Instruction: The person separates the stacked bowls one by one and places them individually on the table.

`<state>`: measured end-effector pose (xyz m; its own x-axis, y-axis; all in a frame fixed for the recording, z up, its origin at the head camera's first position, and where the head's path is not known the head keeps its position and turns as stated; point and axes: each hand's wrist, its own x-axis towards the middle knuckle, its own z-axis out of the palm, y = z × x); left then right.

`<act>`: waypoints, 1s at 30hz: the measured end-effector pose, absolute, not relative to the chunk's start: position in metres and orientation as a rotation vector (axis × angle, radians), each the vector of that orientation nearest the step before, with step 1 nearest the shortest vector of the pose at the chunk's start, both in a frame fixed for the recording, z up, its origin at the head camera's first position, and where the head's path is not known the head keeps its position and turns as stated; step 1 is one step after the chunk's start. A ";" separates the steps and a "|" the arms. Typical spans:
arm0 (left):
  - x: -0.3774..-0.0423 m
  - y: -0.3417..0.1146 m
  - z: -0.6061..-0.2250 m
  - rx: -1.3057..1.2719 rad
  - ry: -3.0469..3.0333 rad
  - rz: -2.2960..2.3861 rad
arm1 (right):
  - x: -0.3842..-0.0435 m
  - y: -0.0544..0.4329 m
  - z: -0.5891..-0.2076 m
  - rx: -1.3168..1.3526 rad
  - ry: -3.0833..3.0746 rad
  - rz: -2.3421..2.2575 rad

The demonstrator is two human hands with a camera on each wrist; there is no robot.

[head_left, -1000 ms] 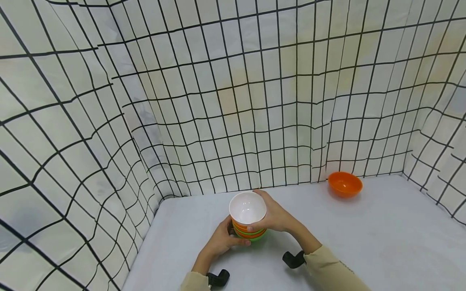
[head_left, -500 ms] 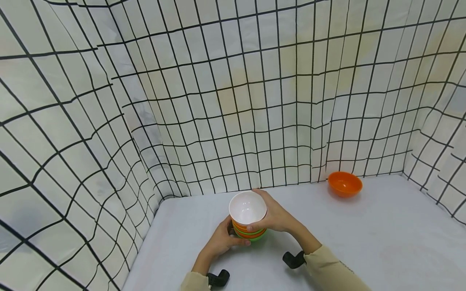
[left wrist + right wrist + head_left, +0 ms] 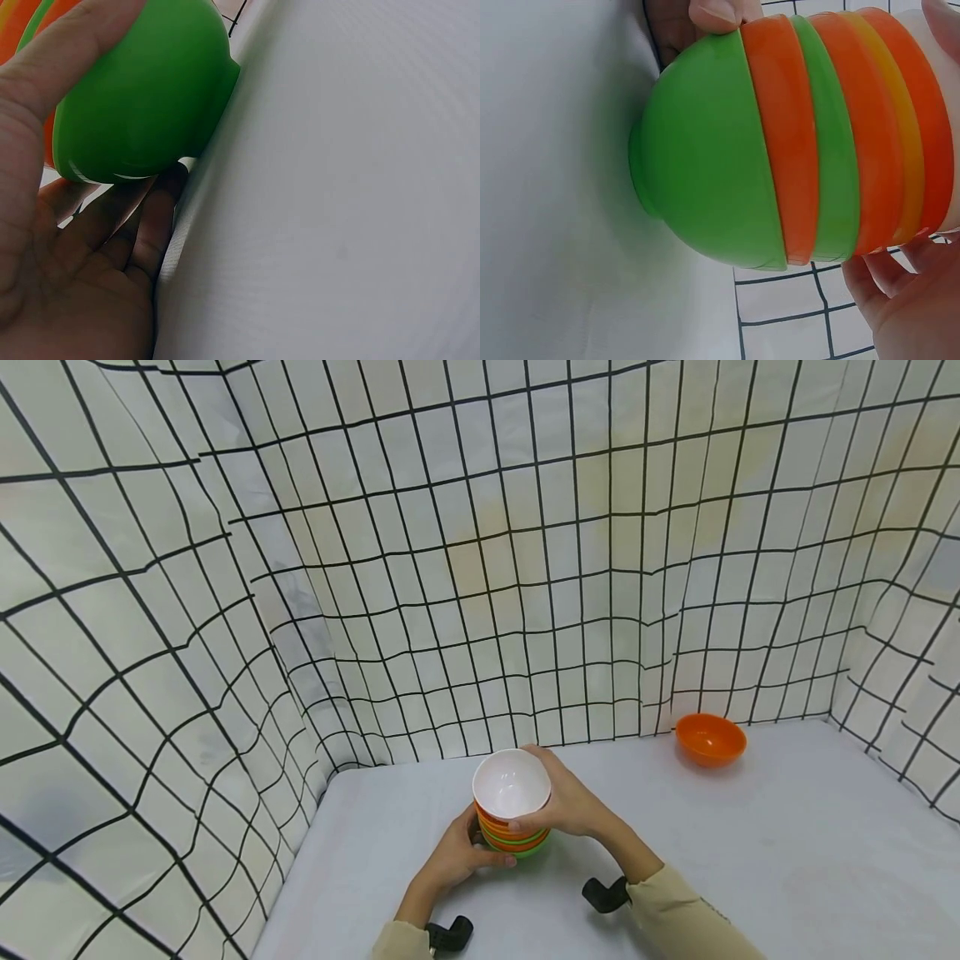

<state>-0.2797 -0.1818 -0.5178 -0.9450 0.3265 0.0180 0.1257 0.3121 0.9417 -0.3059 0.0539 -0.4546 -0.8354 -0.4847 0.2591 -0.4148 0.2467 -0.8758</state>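
A stack of nested bowls stands upright on the table, with a white bowl (image 3: 510, 783) on top. Below it come red-orange, yellow-orange, orange and green ones, down to a green bowl (image 3: 705, 157) whose foot is on the cloth. Low on the stack, my left hand (image 3: 456, 857) holds the green bowl (image 3: 150, 97) between thumb and fingers. My right hand (image 3: 567, 802) grips the white bowl from the right, its thumb (image 3: 945, 22) on the near side and fingers on the far side. The far fingertips are partly hidden.
A separate orange bowl (image 3: 711, 741) sits at the back right of the white-covered table (image 3: 750, 860), near the wall. White sheeting with a black grid (image 3: 555, 568) encloses the back and sides. Black wrist mounts (image 3: 604, 895) stick out from both sleeves.
My right hand has risen slightly with the white bowl, so more orange shows beneath its rim. The left hand and the lower bowls stay put.
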 end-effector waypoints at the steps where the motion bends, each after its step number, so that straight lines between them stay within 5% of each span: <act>1: -0.280 -0.182 -0.518 0.414 2.400 1.692 | -0.306 0.054 -0.453 -0.869 2.436 -1.673; 30: -0.281 -0.182 -0.519 0.429 2.391 1.707 | -0.308 0.069 -0.436 -0.819 2.441 -1.762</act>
<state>-0.2806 -0.1815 -0.5186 -0.9437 0.3298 0.0267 0.1323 0.3022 0.9440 -0.3081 0.0694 -0.4356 -0.8620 -0.4227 0.2797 -0.3985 0.2242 -0.8894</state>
